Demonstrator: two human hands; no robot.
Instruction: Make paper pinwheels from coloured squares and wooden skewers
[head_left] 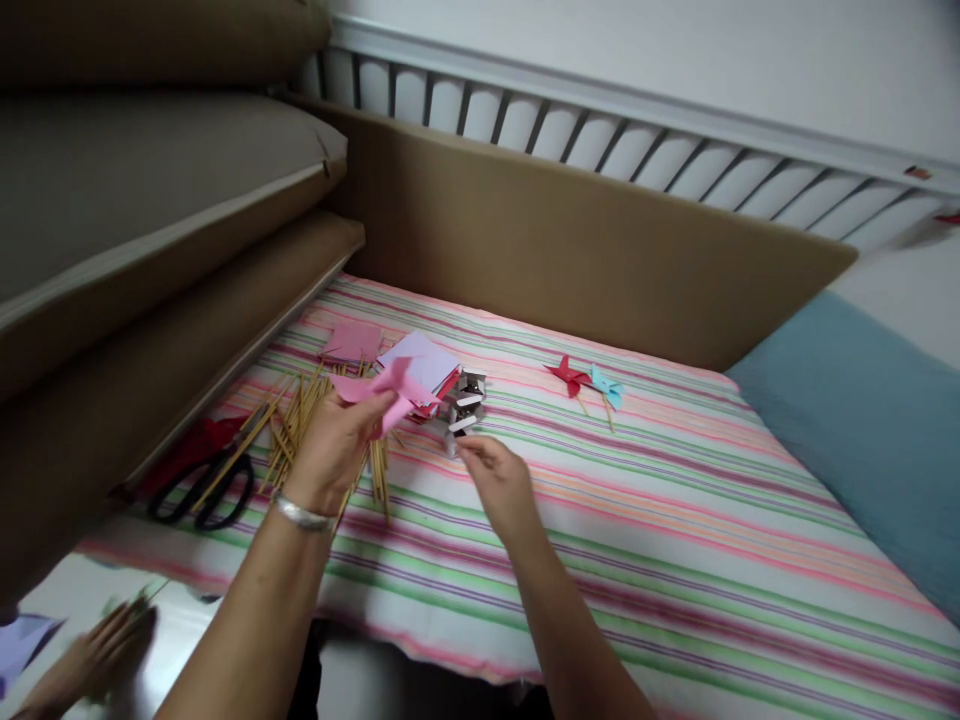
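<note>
1. Pink paper, folded into a pinwheel shape [382,392], sits pinched in your left hand [334,450]; your fingers are curled shut around its folded middle, which holds the flaps together off the cloth.
2. Your right hand [499,480] reaches toward the small box of pins [466,400], thumb and forefinger drawn close as if nipping something tiny. Whether a pin is actually between them, I cannot tell; it is too small and blurred.
3. That box lies just beside the stack of paper squares [424,365], lilac on top, with a pink stack [352,340] behind it. Both lie close in front of you, within easy reach of either hand.
4. Wooden sticks [300,420] lie in a loose heap under and beside your left wrist, near the paper.
5. Black-handled scissors [206,485] rest at the left edge of the striped cloth [637,500], away from your hands.
6. Two finished pinwheels, one red [568,375] and one light blue [607,385], lie well apart from the supplies, each on its stick.
7. Another person's hand [90,650] shows at the lower left corner, holding what look like thin sticks.
8. Brown cardboard sheets [570,230] stand along the bed rail and at your left.
</note>
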